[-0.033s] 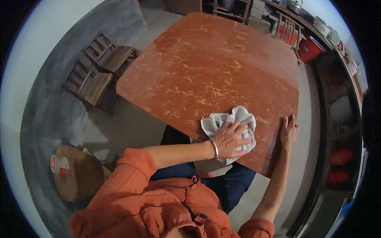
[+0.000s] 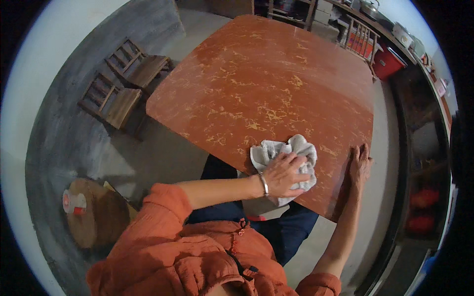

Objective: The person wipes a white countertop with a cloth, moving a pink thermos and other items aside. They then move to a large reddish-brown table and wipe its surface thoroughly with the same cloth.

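My left hand [image 2: 285,174], with a silver bangle at the wrist, presses down on a crumpled grey-white cloth [image 2: 302,145]. Its fingers curl over the cloth, which lies at the near edge of a reddish-brown table [image 2: 222,93] with yellow marbling. Part of the cloth bunches up beyond the fingertips, and a corner hangs at the table's edge. My right hand [image 2: 361,165] rests on the table's right edge near the corner, fingers stretched out and holding nothing.
Two small wooden chairs [image 2: 123,106] stand left of the table by a grey wall. At lower left is a round wooden stool [image 2: 101,217] with a white and red container [image 2: 74,203] on it. A bamboo chair [image 2: 360,39] and red bucket [image 2: 387,62] stand far right, beside dark shelving [image 2: 419,133].
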A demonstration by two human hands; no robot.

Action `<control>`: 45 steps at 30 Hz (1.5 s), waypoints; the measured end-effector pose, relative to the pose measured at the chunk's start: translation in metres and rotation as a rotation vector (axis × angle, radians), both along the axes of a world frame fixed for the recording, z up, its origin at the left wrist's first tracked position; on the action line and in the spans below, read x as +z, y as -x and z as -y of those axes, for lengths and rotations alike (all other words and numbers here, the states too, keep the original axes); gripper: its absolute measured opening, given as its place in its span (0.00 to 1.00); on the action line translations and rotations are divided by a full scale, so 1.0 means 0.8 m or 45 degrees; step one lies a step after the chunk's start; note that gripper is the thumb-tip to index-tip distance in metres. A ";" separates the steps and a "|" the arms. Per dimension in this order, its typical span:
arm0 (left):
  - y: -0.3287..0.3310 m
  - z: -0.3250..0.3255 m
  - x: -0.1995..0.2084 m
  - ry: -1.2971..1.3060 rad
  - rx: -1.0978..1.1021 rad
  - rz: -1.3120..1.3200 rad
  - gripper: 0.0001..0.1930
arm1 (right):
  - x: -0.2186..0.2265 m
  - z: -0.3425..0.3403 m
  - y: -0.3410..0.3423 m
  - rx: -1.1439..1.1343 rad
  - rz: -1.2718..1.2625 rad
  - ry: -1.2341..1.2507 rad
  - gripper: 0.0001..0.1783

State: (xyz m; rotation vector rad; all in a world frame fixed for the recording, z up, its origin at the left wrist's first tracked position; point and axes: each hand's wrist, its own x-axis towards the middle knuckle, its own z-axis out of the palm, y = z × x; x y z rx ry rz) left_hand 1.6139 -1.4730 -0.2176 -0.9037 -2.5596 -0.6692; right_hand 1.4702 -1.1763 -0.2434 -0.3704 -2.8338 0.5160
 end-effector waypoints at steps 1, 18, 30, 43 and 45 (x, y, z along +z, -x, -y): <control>-0.005 0.020 0.000 -0.008 0.012 0.020 0.20 | 0.008 0.005 -0.003 -0.003 0.015 0.013 0.33; 0.053 0.343 -0.027 0.258 1.025 -0.144 0.16 | -0.012 -0.007 0.004 -0.026 -0.051 -0.115 0.33; 0.038 0.354 -0.020 0.045 0.824 0.161 0.19 | -0.002 -0.010 -0.006 -0.055 -0.007 -0.039 0.33; 0.241 0.192 -0.011 0.203 0.761 0.237 0.29 | 0.010 0.012 0.001 -0.073 0.073 -0.080 0.30; 0.194 0.146 -0.015 0.242 0.453 0.153 0.26 | 0.007 0.008 0.002 -0.055 0.040 -0.062 0.31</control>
